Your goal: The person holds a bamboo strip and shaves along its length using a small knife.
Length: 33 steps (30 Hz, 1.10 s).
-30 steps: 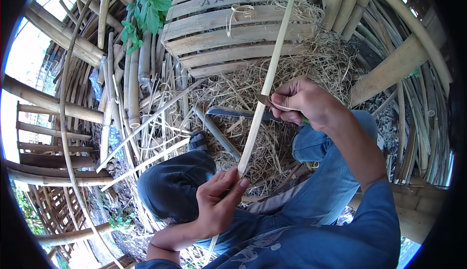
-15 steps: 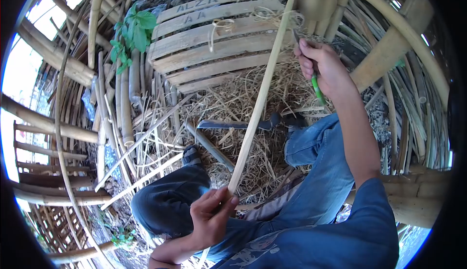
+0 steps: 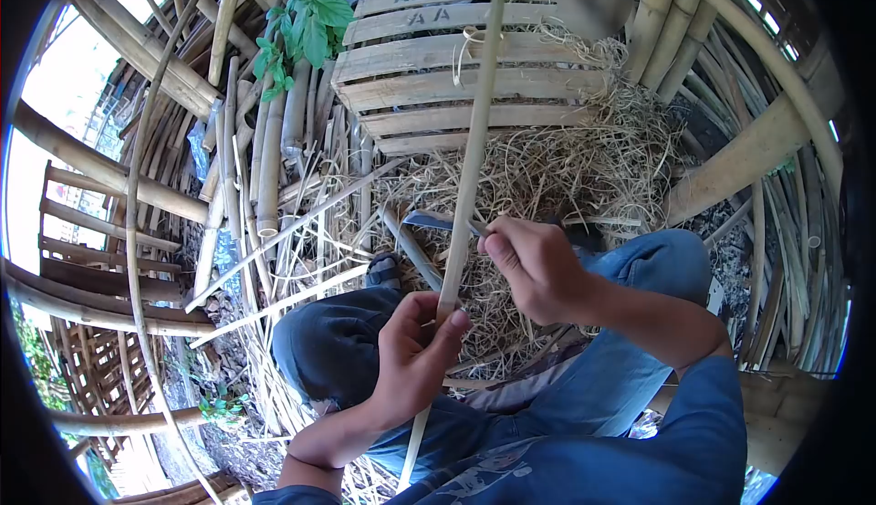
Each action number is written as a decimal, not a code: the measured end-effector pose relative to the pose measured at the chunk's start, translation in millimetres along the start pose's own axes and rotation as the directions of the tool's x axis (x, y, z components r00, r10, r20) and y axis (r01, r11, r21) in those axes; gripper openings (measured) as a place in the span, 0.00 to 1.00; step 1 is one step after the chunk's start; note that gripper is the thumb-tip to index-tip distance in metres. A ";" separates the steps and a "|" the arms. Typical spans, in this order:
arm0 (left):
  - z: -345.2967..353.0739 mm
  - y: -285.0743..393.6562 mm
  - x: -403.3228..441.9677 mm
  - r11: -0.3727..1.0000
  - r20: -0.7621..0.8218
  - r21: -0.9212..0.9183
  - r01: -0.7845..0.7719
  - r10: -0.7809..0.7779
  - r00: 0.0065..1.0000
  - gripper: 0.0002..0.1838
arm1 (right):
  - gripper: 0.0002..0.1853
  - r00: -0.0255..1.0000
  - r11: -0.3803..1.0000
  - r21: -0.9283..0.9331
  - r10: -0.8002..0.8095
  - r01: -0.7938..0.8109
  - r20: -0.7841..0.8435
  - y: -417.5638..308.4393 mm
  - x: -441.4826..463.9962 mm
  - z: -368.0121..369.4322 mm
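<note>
A long, pale bamboo strip (image 3: 475, 140) runs upright through the middle of the view, its lower end passing below my left hand (image 3: 420, 350). That hand is closed around the strip, thumb on its edge. My right hand (image 3: 538, 268) grips a small knife (image 3: 480, 229), whose blade meets the strip's right side above my left hand. Its handle is hidden in my fist. Behind the strip, a dark machete blade (image 3: 426, 220) lies on the ground, partly covered. A short bamboo pole (image 3: 409, 245) lies beside it, near my sandalled foot (image 3: 384, 272).
A slatted wooden crate (image 3: 438, 62) stands ahead, with heaped shavings (image 3: 584, 163) in front. Bamboo poles (image 3: 271, 167) and loose strips (image 3: 283, 309) lie to the left. A green plant (image 3: 310, 26) grows by the crate. A thick bamboo post (image 3: 748, 163) slants at right.
My right hand has come down and inward with the knife, from high beside the strip to just above my left hand. The strip now stands more upright, and the view has shifted.
</note>
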<state>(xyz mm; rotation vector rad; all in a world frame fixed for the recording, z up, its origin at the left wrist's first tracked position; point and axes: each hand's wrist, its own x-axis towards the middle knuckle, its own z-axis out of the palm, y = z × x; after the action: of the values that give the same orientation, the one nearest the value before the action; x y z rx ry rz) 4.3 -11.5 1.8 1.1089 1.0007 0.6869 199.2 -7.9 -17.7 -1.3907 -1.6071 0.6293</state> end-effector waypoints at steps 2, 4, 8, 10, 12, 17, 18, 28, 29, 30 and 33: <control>2.2 7.7 1.3 0.998 0.035 -0.051 0.030 -0.028 0.999 0.11 | 0.11 0.979 0.966 -0.172 -0.201 0.194 -0.023 4.3 -0.8 6.3; 2.9 10.9 1.5 0.993 0.068 -0.100 0.065 -0.058 0.996 0.13 | 0.11 0.965 0.945 -0.219 -0.259 0.244 -0.040 5.5 -1.3 9.8; 5.5 10.7 0.7 0.994 0.064 -0.035 0.102 -0.099 0.993 0.16 | 0.12 0.930 0.857 -0.399 -0.366 0.327 -0.025 5.5 0.9 7.7; 6.3 9.6 0.7 0.994 0.040 -0.028 0.103 -0.102 0.994 0.16 | 0.09 0.938 0.850 -0.426 -0.347 0.310 -0.010 3.3 0.6 5.1; 5.6 7.6 0.9 0.991 0.060 -0.072 0.116 -0.112 0.992 0.16 | 0.07 0.946 0.842 -0.454 -0.325 0.291 0.002 2.8 2.3 3.6; 6.8 7.2 -7.7 0.971 0.142 -0.028 0.237 -0.230 0.963 0.17 | 0.12 0.965 0.849 -0.528 -0.134 -0.005 -0.225 20.4 29.7 -20.7; 5.1 6.7 -8.7 0.966 0.168 -0.043 0.255 -0.245 0.955 0.16 | 0.15 0.960 0.817 -0.577 -0.172 0.013 -0.222 25.3 33.0 -26.3; -1.0 10.6 0.3 0.978 0.102 -0.078 0.193 -0.185 0.977 0.17 | 0.09 0.933 0.863 -0.365 -0.357 0.350 0.050 -7.1 -9.8 16.5; -0.8 11.0 0.4 0.978 0.108 -0.072 0.195 -0.186 0.976 0.17 | 0.09 0.934 0.863 -0.366 -0.355 0.347 0.047 -8.1 -8.6 14.3; -0.5 11.3 0.5 0.978 0.113 -0.070 0.196 -0.187 0.976 0.17 | 0.09 0.932 0.843 -0.407 -0.358 0.352 0.063 -7.9 -5.9 10.1; 0.0 11.6 -0.1 0.968 0.139 -0.078 0.240 -0.228 0.964 0.18 | 0.10 0.930 0.813 -0.470 -0.365 0.344 0.049 1.2 0.8 6.3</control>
<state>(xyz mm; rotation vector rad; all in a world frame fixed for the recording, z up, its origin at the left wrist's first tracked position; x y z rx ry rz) 4.6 -7.9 12.8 0.9220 0.9604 0.4604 194.4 -5.8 -21.4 -1.3656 -2.0050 -0.0282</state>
